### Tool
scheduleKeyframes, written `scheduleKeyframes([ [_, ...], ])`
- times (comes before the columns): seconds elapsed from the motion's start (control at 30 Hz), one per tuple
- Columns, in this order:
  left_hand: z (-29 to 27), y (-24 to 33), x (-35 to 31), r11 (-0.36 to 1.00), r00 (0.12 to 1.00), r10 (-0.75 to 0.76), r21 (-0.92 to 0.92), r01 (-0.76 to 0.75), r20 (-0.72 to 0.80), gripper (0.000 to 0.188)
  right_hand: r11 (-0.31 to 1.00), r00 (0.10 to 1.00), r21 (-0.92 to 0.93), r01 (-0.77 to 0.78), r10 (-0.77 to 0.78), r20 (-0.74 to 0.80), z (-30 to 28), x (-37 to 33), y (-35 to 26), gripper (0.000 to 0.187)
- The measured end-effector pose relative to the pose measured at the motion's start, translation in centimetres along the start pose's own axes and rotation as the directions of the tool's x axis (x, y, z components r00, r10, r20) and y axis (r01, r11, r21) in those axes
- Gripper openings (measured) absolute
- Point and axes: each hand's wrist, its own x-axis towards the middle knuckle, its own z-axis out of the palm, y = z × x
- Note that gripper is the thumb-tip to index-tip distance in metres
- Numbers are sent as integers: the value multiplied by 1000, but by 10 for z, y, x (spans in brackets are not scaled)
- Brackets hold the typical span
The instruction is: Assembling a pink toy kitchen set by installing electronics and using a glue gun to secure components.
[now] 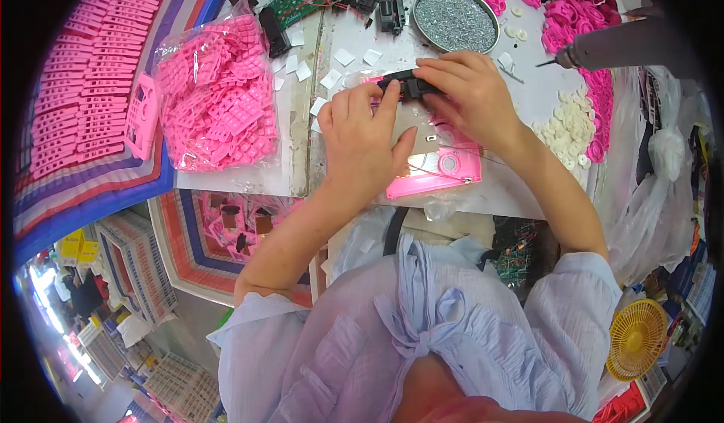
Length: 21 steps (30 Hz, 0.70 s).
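Both hands work near the middle of the table, towards its far edge. The left hand rests on a pink plastic housing, its fingers pinching one end of a small black part. The right hand has its fingers curled over the part's other end.

The black part looks light, rigid and small, best held by its ends as now. The housing appears thin-walled, stiff and liable to slide, and is better steadied flat. A round tray of screws sits beyond the hands, with a bag of pink keypads towards the left edge.
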Motion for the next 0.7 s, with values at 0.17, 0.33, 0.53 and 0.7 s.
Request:
scheduleKeyframes([
  [0.17,4,-8,0,998,998,61,21,-61,22,63,998,998,48,36,-33,-52,12,-4,8,44],
  [0.33,6,-6,-2,998,998,59,-20,-59,-1,65,973,993,224,-52,27,116,29,3,32,46],
  [0.53,1,-16,6,986,987,159,-60,-157,26,64,982,985,188,-27,-6,174,-1,5,19,41],
  [0.7,-10,-37,37,969,959,210,-167,-180,188,44,936,948,310,-165,237,-211,-65,-9,19,22],
])
